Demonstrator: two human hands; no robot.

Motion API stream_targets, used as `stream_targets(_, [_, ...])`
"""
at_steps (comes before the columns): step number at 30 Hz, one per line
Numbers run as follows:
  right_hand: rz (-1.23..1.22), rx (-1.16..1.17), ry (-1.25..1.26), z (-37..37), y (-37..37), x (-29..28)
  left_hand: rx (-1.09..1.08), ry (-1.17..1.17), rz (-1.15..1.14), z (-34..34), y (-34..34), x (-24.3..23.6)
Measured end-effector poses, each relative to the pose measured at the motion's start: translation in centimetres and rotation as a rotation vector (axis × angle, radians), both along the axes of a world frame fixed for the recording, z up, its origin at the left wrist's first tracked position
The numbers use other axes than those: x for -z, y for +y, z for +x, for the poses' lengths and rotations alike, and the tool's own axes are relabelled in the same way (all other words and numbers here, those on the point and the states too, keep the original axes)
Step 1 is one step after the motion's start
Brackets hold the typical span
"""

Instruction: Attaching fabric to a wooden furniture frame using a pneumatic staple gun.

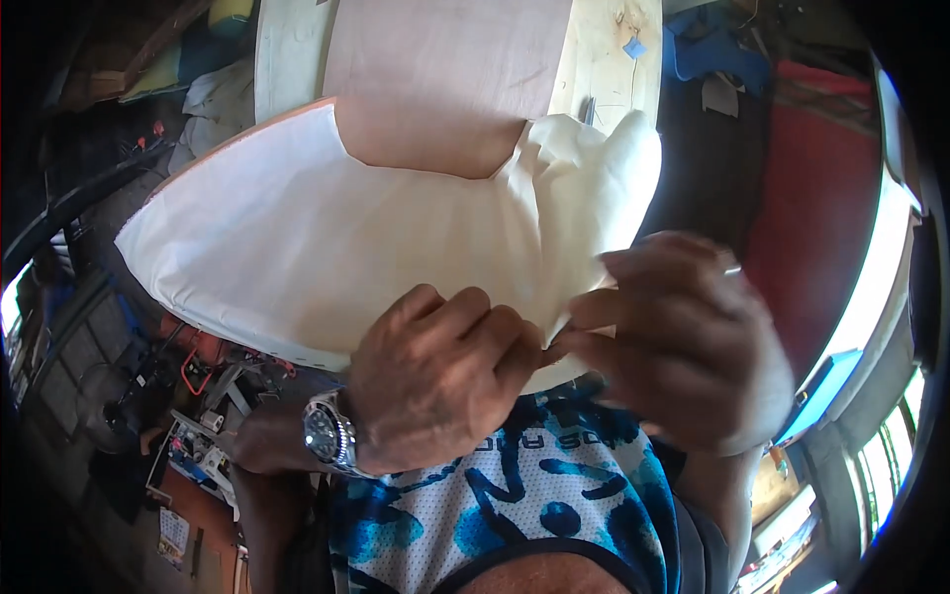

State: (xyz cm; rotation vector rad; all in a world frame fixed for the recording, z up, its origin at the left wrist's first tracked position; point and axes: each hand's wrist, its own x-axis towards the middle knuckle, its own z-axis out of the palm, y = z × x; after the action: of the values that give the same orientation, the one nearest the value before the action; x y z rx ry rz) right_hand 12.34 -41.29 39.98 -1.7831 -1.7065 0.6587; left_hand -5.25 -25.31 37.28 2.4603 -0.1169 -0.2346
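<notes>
A cream sheet of upholstery material (396, 228), smooth like leather or vinyl, lies over a curved panel in front of me. Its left part is drawn fairly flat, while folds bunch up on the right side. My left hand (435, 371), with a metal watch (332, 433) on the wrist, is closed on the near edge of the material, knuckles up. Just right of it, my right hand (683, 342) is smeared by motion beside the same edge, its fingers bent toward the left fingertips. Whether it holds anything cannot be made out.
Under the material, a pale wooden board (445, 79) reaches away from me. A blue scrap (634, 48) lies on its far right part. A red surface (811, 198) stands to the right. Tools and clutter (203, 445) fill the lower left, near a fan (107, 401).
</notes>
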Motion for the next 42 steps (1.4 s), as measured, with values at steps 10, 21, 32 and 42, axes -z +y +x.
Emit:
stream_targets(10, [-0.288, -0.027, 0.058, -1.5, 1.2, 1.5, -0.109, -0.248, 0.034, -1.2, -1.3, 1.4])
stream_targets(21, [-0.22, 0.126, 0.067, -2.4, 1.1, 2.0, -0.133, -0.237, 0.035, -0.8, -0.7, 1.2])
stream_targets(32, [-0.249, 0.099, -0.034, -2.5, 1.1, 1.1, -0.256, -0.013, -0.061, -2.1, 0.8, 0.3])
stream_targets(42, [-0.224, 0.279, -0.121, -6.1, 1.6, 1.3, -0.158, -0.252, 0.024, -2.9, 0.6, 1.8])
